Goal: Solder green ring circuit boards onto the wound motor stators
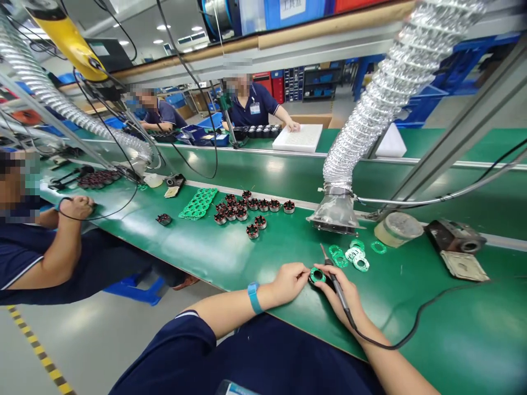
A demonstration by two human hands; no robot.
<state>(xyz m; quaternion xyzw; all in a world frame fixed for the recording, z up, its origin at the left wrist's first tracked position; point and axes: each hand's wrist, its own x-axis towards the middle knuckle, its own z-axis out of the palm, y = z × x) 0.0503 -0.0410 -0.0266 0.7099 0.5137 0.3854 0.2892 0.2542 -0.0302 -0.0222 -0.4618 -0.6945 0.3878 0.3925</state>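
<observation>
Near the front edge of the green bench, a small dark round part with a green ring-shaped circuit board [316, 272] on top sits between my two hands. My left hand [289, 284], with a blue wristband, is closed, its thumb and finger pinching the part's left side. My right hand [346, 296] holds a soldering iron [338, 289], tip pointing up and away, while its fingertips touch the part's right side. Just beyond lie several loose green and white ring boards [356, 255]. Farther left stand several copper-wound motor stators [241, 208] beside a green panel of ring boards [198, 203].
A fume duct hood [335, 211] hangs low ahead of my hands. To the right are a round tub [398, 229] and an iron stand with a sponge tray [463, 266]. The iron's cable [415, 323] runs rightward. A co-worker's hands [78, 207] rest at the left.
</observation>
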